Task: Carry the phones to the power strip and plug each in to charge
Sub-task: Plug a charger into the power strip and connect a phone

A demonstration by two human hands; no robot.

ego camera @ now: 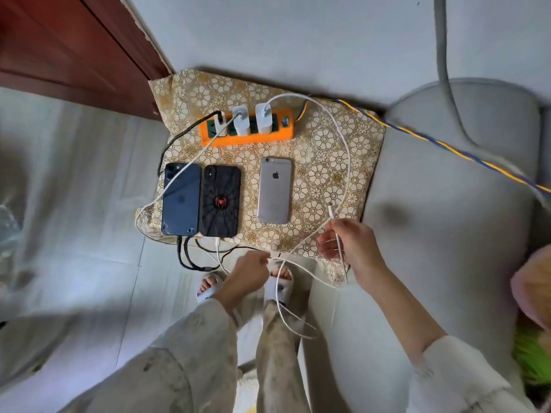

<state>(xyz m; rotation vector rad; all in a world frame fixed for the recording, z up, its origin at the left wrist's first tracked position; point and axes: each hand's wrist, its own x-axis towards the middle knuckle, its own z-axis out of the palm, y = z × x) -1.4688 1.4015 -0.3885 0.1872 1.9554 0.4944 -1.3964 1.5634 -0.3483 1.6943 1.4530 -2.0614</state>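
Observation:
Three phones lie face down on a gold floral mat (328,138): a dark blue phone (181,199) and a black spider-case phone (220,201), each with a cable in its bottom end, and a silver phone (275,190) lying apart to the right with no cable in it. An orange power strip (247,135) behind them carries three chargers. My right hand (348,242) pinches a white cable (347,162) just below its free plug (331,210), right of the silver phone. My left hand (249,274) pinches the same cable's slack near the mat's front edge.
A grey sofa (447,204) borders the mat on the right, with a blue-and-yellow cord (432,141) running over it. A dark wooden door (59,49) stands at the back left. My feet in white slippers (280,283) are on the floor below the mat, amid loose cable loops.

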